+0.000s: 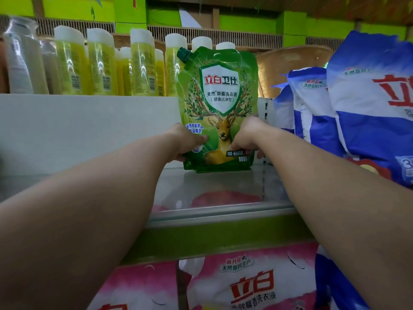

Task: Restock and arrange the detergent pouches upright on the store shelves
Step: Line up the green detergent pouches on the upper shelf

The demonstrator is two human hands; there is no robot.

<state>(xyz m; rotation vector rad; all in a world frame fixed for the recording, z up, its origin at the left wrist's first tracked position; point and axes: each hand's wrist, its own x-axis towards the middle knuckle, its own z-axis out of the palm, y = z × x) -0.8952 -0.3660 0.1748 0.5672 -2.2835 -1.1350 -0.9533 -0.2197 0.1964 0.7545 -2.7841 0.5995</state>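
Two bare hands hold one green detergent pouch (218,108) upright on the glass shelf (223,211). The left hand (186,142) grips the lower left edge of the pouch, with the thumb on the front and the fingers curled behind. The right hand (247,135) grips the lower right edge in the same way. The two hands are apart, with the printed deer between them. The bottom of the pouch touches the shelf, and its green cap (184,54) is at the upper left corner. The pouch stands near the back of the shelf, in front of a white panel (89,126).

On the higher shelf behind, I count about six yellow bottles (101,63) with white caps in the front row, and more caps show behind them; the exact number I cannot tell. At the far left stand two greyish bottles (21,59).

To the right of the pouch are three blue and white bags (368,97), leaning against one another. Below the glass shelf, two pink pouches (250,285) show at the bottom edge.
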